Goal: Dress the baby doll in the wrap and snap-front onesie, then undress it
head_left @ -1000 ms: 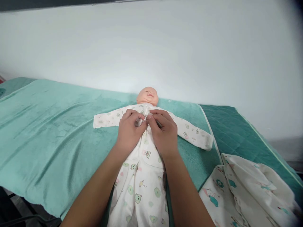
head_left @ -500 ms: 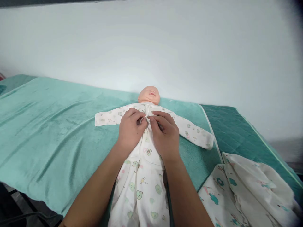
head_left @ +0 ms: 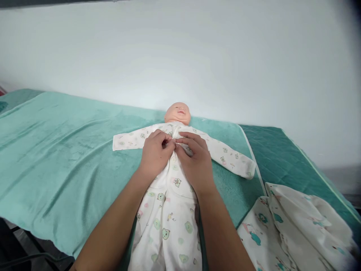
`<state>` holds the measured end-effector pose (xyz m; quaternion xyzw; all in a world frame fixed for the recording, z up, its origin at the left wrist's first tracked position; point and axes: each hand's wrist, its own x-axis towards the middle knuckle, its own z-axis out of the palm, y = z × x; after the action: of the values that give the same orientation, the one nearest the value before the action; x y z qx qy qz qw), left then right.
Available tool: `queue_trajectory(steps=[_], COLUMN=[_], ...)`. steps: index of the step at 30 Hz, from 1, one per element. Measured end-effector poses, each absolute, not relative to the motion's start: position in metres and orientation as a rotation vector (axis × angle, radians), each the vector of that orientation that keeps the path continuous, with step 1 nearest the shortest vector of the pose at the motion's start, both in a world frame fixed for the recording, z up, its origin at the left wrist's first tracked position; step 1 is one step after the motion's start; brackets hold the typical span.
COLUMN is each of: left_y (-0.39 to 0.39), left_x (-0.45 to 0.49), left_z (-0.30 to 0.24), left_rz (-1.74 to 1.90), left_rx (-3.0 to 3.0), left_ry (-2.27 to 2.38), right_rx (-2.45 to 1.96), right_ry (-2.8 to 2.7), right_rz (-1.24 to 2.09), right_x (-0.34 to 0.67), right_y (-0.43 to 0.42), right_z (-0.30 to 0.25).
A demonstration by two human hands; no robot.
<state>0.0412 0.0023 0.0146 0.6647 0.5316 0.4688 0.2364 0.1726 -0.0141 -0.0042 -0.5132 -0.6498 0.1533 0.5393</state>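
A baby doll [head_left: 178, 114] lies on its back, its head toward the wall. It wears a white baby top [head_left: 233, 160] with small bear prints, sleeves spread to both sides, and white printed pants [head_left: 169, 229]. My left hand [head_left: 158, 152] pinches the front edge of the top at the chest. Close against it, my right hand [head_left: 196, 158] has its thumb and fingers on the same front edge. A round button [head_left: 173, 159] shows on the front just below my fingertips. What lies between the fingertips is mostly hidden.
A light green blanket [head_left: 70, 150] covers the surface under the doll. On the right, a darker green quilted mat [head_left: 267, 154] shows beyond its edge. Folded white printed cloth [head_left: 304, 226] lies at the lower right. A white wall [head_left: 180, 56] rises behind.
My fingertips have come closer together at the top's front edge, with the right hand shifting slightly left. The doll and the cloth stay where they were.
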Motion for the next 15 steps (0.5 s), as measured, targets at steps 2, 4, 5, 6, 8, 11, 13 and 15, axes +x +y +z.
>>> queue_trajectory(steps=[2, 4, 5, 6, 8, 11, 13, 15], left_y=[0.0018, 0.0015, 0.0015, 0.0014, 0.0011, 0.0003, -0.0001, -0.0001], left_x=[0.0423, 0.0420, 0.0414, 0.0405, 0.0384, 0.0356, 0.0345, 0.0338], left_z=[0.0145, 0.0150, 0.0155, 0.0162, 0.0178, 0.0197, 0.0198, 0.0190], left_rz=[1.287, 1.279, 1.270, 1.259, 1.241, 1.220, 1.213, 1.223], left_rx=[1.822, 1.781, 1.755, 1.732, 1.698, 1.663, 1.641, 1.628], left_ry=[1.482, 1.468, 1.451, 1.432, 1.399, 1.367, 1.359, 1.364], right_rx=[-1.217, -1.221, -1.223, -1.223, -1.217, -1.200, -1.196, -1.201], right_ry=[-1.550, -1.549, -1.549, -1.549, -1.553, -1.557, -1.561, -1.564], right_rz=[0.343, 0.332, 0.332, 0.336, 0.349, 0.379, 0.405, 0.427], right_x=[0.1724, 0.1722, 0.1723, 0.1724, 0.1730, 0.1746, 0.1755, 0.1762], right_y=[-0.0138, -0.0136, -0.0135, -0.0134, -0.0132, -0.0133, -0.0139, -0.0147], right_z=[-0.0044, -0.0043, -0.0042, -0.0042, -0.0040, -0.0034, -0.0026, -0.0017])
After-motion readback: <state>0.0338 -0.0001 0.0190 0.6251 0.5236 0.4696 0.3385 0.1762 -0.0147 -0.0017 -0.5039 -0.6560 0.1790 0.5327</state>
